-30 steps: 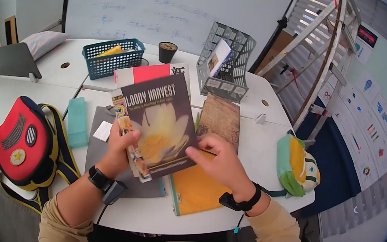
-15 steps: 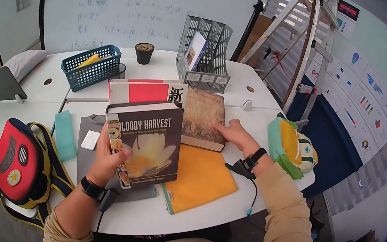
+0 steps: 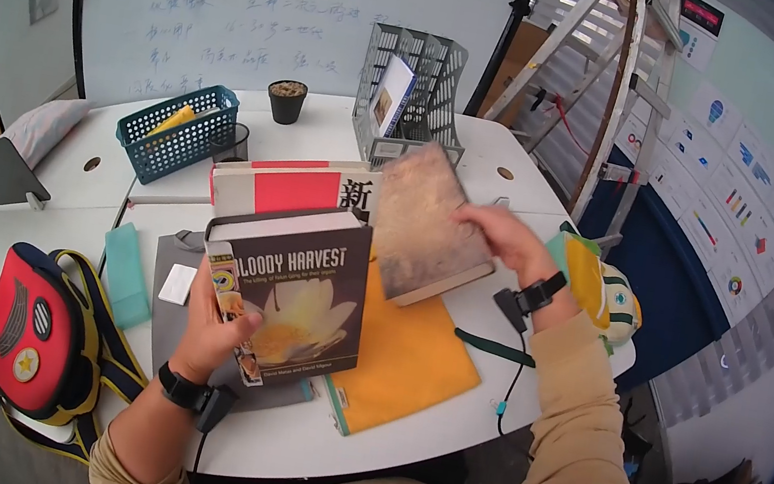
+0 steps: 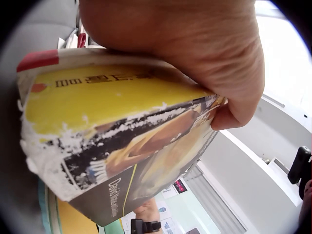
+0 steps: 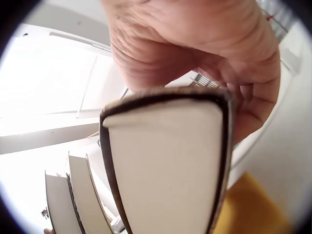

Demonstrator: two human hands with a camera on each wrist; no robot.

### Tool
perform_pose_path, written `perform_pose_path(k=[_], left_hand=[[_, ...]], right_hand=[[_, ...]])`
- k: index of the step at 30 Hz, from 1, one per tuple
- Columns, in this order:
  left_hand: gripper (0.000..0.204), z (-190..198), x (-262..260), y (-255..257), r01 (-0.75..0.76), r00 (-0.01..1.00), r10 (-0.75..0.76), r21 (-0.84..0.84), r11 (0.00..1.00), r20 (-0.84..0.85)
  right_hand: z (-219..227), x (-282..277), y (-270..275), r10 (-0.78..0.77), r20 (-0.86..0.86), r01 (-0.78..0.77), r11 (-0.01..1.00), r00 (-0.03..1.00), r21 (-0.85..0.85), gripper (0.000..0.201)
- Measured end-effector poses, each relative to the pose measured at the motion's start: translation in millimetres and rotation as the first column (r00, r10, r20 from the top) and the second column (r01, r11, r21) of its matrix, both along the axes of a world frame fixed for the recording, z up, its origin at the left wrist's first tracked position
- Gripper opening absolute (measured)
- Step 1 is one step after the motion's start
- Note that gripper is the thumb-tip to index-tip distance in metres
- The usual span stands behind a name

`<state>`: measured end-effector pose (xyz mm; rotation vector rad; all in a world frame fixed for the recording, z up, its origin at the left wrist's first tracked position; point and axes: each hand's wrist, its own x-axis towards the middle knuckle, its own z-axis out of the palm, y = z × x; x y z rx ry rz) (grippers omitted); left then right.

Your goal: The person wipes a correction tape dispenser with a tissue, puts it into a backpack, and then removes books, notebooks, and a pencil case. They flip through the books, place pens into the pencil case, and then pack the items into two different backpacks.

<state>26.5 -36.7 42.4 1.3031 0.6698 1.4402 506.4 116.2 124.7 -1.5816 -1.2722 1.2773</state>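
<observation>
My left hand (image 3: 207, 340) holds a thick dark book titled Bloody Harvest (image 3: 311, 306), its thumb over the front cover near the spine. Up close in the left wrist view, the yellow spine (image 4: 92, 92) looks scuffed and torn at its lower corner. A red and white book (image 3: 299, 190) stands right behind the dark one, its lower part hidden. On the other side, my right hand (image 3: 514, 242) grips a brown mottled hardcover (image 3: 424, 233) by its right edge, tilted above the table. The right wrist view shows its pale page block (image 5: 165, 161) end-on.
A yellow pouch (image 3: 418, 369) and a grey folder (image 3: 177, 254) lie on the white table. A red backpack (image 3: 29, 327) is at the left, a green and yellow bag (image 3: 584, 273) at the right. Farther back stand a teal basket (image 3: 174, 148), a plant pot (image 3: 285, 104) and a grey file rack (image 3: 422, 151).
My right hand left the dark book, reached right to the brown hardcover, and has lifted and tilted it toward the left. The dark book in my left hand has turned more upright.
</observation>
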Motion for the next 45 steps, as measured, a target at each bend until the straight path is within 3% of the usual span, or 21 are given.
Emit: perform_pose_path(k=[3,5,6,8,11,12,16,19,23,27,28,29,30,36,39,42,45], left_hand=[[0.098,0.3,0.2,-0.5,0.007,0.997,-0.002,0.065,0.998,-0.072],[0.099,-0.8,0.4,-2.3,0.011,0.995,-0.005,0.063,0.998,-0.097],[0.1,-0.9,1.1,-3.6,0.016,0.996,-0.011,0.044,0.999,-0.092],[0.101,-1.9,2.8,-5.7,0.02,0.997,-0.018,0.021,1.0,-0.075],[0.104,0.0,4.5,-6.5,0.034,0.998,-0.033,0.02,0.999,-0.054],[0.105,0.7,3.9,-5.8,0.044,0.998,-0.042,0.024,0.999,-0.054],[0.109,5.4,5.9,-5.8,0.078,0.996,-0.078,0.012,0.997,-0.045],[0.108,2.8,5.4,-5.2,0.081,0.995,-0.079,0.028,0.996,-0.052],[0.106,2.2,3.3,-4.6,0.104,0.991,-0.102,0.017,0.994,-0.09],[0.106,8.7,5.6,-6.2,0.106,0.988,-0.101,0.036,0.994,-0.12],[0.106,7.1,4.3,-5.3,0.096,0.984,-0.08,0.09,0.991,-0.161],[0.106,6.8,4.6,-4.3,0.089,0.978,-0.059,0.143,0.986,-0.2],[0.108,12.8,7.2,-7.0,0.07,0.982,-0.038,0.172,0.983,-0.187],[0.111,9.7,7.7,-4.2,0.1,0.978,-0.065,0.175,0.979,-0.196],[0.112,6.0,6.6,-2.1,0.111,0.979,-0.079,0.164,0.98,-0.19],[0.112,3.2,8.2,-0.5,0.102,0.981,-0.073,0.159,0.982,-0.178],[0.113,2.0,8.3,-0.1,0.107,0.98,-0.078,0.159,0.981,-0.183]], right_hand=[[56.1,1.4,6.8,-0.094,0.017,0.088,0.974,0.995,0.207,0.038],[85.3,13.5,27.8,-0.247,0.151,0.179,0.915,0.957,0.363,0.041],[86.5,13.9,48.6,-0.357,0.18,0.204,0.805,0.917,0.556,0.047],[73.1,9.1,89.4,-0.562,0.15,0.172,0.479,0.813,0.86,0.058],[85.5,-29.3,94.0,-0.639,0.301,0.046,0.467,0.707,0.883,0.061],[80.0,-31.7,112.5,-0.603,0.25,0.031,0.415,0.758,0.909,0.058],[69.8,-55.8,151.6,-0.573,0.283,0.014,0.458,0.769,0.889,0.056],[60.3,-69.6,177.6,-0.623,0.307,0.033,0.471,0.719,0.881,0.055],[36.4,-72.4,231.5,-0.712,0.237,0.051,0.358,0.661,0.932,0.057],[21.7,-87.1,246.1,-0.658,0.116,0.148,0.331,0.744,0.932,0.063],[14.8,-88.8,255.2,-0.704,0.137,0.153,0.333,0.697,0.93,0.066],[6.8,-86.8,261.2,-0.669,0.149,0.204,0.42,0.728,0.885,0.069],[-1.4,-88.8,263.5,-0.662,0.174,0.187,0.437,0.729,0.88,0.071],[-33.8,-86.6,271.7,-0.624,0.423,0.069,0.608,0.657,0.791,0.074],[-22.7,-101.4,251.2,-0.678,0.576,0.112,0.687,0.457,0.718,0.076],[-37.2,-85.5,267.0,-0.647,0.6,0.052,0.699,0.471,0.713,0.077],[-27.4,-77.1,258.0,-0.53,0.648,0.019,0.782,0.548,0.623,0.069]])
